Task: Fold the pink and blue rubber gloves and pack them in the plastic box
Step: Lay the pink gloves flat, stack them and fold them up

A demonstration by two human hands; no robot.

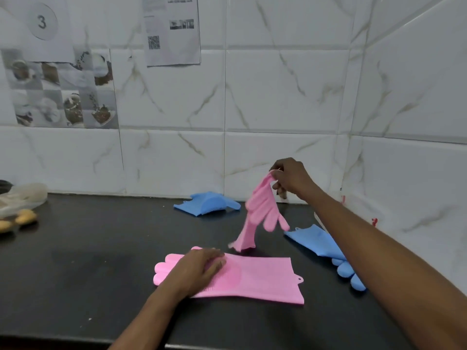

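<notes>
One pink rubber glove (260,279) lies flat on the black counter (88,261), fingers pointing left. My left hand (199,267) rests on it with straight fingers. My right hand (290,178) pinches a second pink glove (260,210) by a fingertip and holds it up, its cuff brushing the counter. A blue glove (207,204) lies crumpled by the back wall. Another blue glove (326,246) lies at the right, partly under my right forearm. The plastic box is not clearly in view.
A clear plastic item (22,198) with yellowish pieces (24,218) beside it sits at the counter's left edge. Tiled walls close the back and the right side. Papers hang on the back wall.
</notes>
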